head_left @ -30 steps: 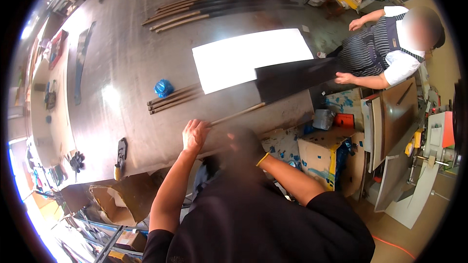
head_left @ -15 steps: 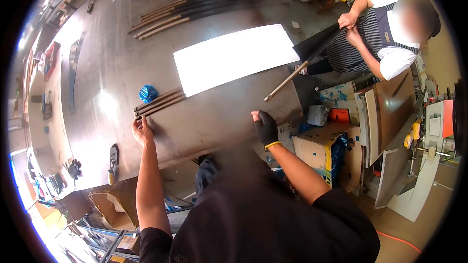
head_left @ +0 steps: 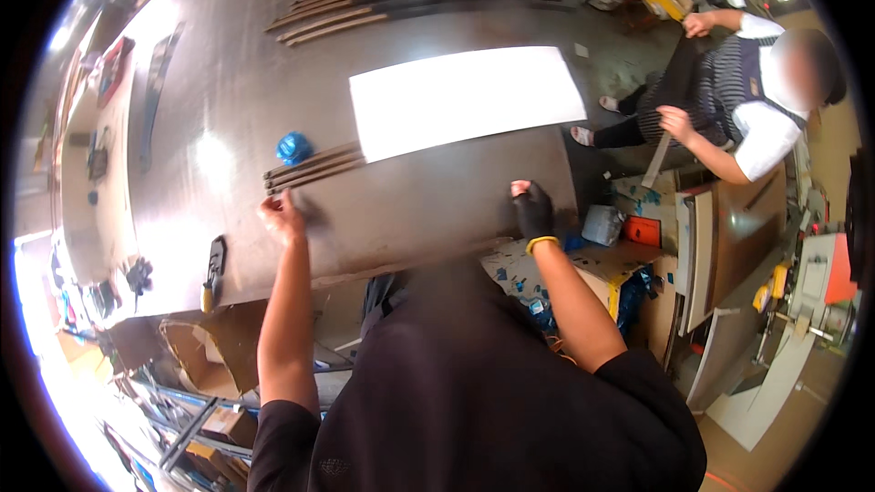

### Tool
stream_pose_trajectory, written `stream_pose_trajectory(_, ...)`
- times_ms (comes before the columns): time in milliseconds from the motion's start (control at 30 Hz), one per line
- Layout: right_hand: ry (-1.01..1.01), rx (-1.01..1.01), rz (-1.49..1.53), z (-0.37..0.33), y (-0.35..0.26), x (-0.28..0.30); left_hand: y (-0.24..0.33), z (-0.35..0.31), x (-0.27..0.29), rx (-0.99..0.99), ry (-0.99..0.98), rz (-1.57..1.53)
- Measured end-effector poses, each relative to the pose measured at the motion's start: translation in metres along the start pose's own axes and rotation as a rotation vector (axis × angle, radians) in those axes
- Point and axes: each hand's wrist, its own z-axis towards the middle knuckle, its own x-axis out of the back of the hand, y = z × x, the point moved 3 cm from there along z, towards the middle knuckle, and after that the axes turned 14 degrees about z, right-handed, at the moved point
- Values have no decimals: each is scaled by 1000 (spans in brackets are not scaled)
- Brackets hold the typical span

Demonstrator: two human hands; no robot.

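Note:
My bare left hand is at the near left ends of several thin dark rods on the metal table. Its bent fingers are by the nearest rod end, thumb and forefinger a little apart; nothing shows in them. A ball of shiny blue wrap lies just beyond the rods. Over the table's right part hovers my right hand, in a black glove with bare fingertips and a yellow band at the wrist. Its fingers are curled closed, hiding whatever may be inside. A white sheet covers the rods' right ends.
Black-sleeved rods lie along the far side. A crimping tool is at the near left. Beyond the right table edge a co-worker holds a dark strip. Cardboard boxes stand below the near edge.
The view has shifted, so the table sits higher and further right in it. Both my hands keep nearly the same poses. The co-worker's hands have moved apart and the rod there now hangs lower.

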Motion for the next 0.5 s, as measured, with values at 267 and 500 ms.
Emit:
stream_pose_trajectory(267,294,138,103,118,39,95,104,-106,-6,-501,-334,-98)
stream_pose_trajectory(500,332,-1,92,218,42,158,155,-126,-6,-283,-298,-133)
